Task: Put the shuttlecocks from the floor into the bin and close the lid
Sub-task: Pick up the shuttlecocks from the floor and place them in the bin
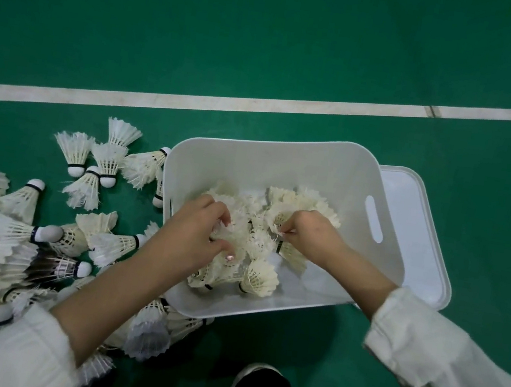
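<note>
White bin point(285, 164) stands open on the green floor point(306, 34), on the near side of a white line point(262, 102). Lid point(419, 226) lies flat at its right, partly hidden by the bin. Both hands are inside the bin, on the heap of shuttlecocks point(262, 278) there. Left hand point(194, 234): fingers curled round a clump of them. Right hand point(307, 235): pinching the feathers of one. Loose shuttlecocks point(6, 237) lie scattered on the floor left of the bin, some against its left wall.
</note>
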A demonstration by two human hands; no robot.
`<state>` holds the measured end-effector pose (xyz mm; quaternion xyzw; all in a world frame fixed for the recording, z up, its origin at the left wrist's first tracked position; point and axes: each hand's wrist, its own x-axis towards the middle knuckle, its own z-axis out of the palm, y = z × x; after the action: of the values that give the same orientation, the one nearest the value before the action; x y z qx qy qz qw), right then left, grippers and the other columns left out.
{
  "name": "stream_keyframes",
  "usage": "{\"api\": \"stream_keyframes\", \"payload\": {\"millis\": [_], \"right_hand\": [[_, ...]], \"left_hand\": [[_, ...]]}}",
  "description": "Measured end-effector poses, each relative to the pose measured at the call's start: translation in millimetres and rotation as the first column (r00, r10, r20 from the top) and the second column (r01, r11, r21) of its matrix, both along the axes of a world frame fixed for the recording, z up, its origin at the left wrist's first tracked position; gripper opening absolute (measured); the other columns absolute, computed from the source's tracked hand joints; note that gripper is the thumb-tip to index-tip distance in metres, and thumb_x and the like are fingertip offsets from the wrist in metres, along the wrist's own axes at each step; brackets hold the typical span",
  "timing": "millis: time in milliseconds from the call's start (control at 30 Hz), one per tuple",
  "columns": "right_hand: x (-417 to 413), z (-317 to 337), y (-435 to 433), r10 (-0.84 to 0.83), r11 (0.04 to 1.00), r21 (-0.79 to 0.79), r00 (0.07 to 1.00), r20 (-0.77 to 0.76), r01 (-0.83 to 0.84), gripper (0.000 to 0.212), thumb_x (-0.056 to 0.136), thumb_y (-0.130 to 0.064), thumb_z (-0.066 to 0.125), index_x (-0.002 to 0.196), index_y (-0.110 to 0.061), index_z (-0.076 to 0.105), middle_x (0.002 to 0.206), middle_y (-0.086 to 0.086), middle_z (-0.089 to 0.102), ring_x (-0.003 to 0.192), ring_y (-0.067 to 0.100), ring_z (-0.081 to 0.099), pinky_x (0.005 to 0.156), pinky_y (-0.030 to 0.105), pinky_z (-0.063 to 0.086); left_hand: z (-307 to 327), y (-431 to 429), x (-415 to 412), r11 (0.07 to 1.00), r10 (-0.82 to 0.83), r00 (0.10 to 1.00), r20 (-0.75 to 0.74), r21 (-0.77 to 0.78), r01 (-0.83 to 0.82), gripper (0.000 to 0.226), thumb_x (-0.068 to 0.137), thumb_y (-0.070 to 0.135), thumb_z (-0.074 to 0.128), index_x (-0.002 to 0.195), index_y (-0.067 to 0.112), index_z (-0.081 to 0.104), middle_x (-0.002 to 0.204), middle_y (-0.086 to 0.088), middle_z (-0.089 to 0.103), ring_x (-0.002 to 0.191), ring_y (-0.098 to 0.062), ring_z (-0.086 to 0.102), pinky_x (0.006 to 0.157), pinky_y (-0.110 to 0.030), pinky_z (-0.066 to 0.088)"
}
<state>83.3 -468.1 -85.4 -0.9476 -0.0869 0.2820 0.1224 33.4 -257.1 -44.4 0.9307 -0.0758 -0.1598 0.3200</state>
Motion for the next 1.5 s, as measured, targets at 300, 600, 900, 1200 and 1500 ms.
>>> {"api": "stream_keyframes", "payload": {"millis": [300, 600, 900, 1200, 1500], "right_hand": [[4, -22, -9, 0.036, 0.994, -0.095, 0.992, -0.123, -0.048, 0.024, 0.084, 0.003, 0.046, 0.084, -0.002, 0.069, 0.086, 0.008, 0.069, 0.073, 0.018, 0.053, 0.064, 0.02, 0.042], [-13, 55, -2, 0.116, 0.993, 0.03, 0.992, 0.053, -0.117, 0.035, 0.088, -0.019, 0.058, 0.123, -0.021, 0.056, 0.129, -0.001, 0.052, 0.102, 0.019, 0.059, 0.091, 0.033, 0.046], [-16, 67, 31, 0.237, 0.93, 0.235, 0.951, 0.201, -0.281, 0.01, 0.089, -0.015, 0.057, 0.094, -0.012, 0.066, 0.093, 0.0, 0.062, 0.083, 0.016, 0.055, 0.08, 0.034, 0.047], [22, 56, 27, -0.029, 0.972, 0.228, 0.934, 0.355, -0.057, 0.013, 0.091, -0.011, 0.054, 0.094, -0.006, 0.065, 0.099, 0.006, 0.061, 0.089, 0.02, 0.058, 0.082, 0.029, 0.045], [44, 3, 55, 0.233, 0.971, -0.114, 0.942, 0.241, -0.211, 0.029, 0.084, 0.011, 0.045, 0.111, 0.002, 0.054, 0.115, 0.015, 0.05, 0.103, 0.032, 0.054, 0.09, 0.037, 0.043]], "left_hand": [[3, 0, -2, 1.0, -0.007, 0.997, 0.08, -0.029, 0.01, 0.012, 0.087, 0.021, 0.058, 0.097, 0.014, 0.059, 0.095, 0.002, 0.053, 0.091, -0.016, 0.053, 0.079, -0.029, 0.043], [6, -3, -3, 0.998, -0.041, 0.994, 0.1, -0.052, 0.046, 0.011, 0.088, 0.021, 0.057, 0.097, 0.014, 0.059, 0.096, 0.004, 0.052, 0.092, -0.012, 0.051, 0.075, -0.023, 0.037], [21, -3, 5, 0.98, -0.192, 0.975, 0.109, -0.028, 0.196, 0.017, 0.089, 0.021, 0.055, 0.106, 0.02, 0.059, 0.097, 0.01, 0.05, 0.086, -0.006, 0.049, 0.083, -0.026, 0.044], [85, 91, 32, 0.838, -0.447, 0.894, 0.015, 0.356, 0.413, 0.018, 0.092, 0.038, 0.041, 0.106, 0.033, 0.052, 0.103, 0.017, 0.052, 0.085, -0.002, 0.053, 0.076, -0.023, 0.045], [37, 188, -16, 0.894, -0.217, 0.972, -0.092, 0.381, 0.235, 0.016, 0.092, 0.037, 0.044, 0.098, 0.03, 0.056, 0.093, 0.017, 0.056, 0.078, -0.001, 0.055, 0.072, -0.025, 0.049]]}}
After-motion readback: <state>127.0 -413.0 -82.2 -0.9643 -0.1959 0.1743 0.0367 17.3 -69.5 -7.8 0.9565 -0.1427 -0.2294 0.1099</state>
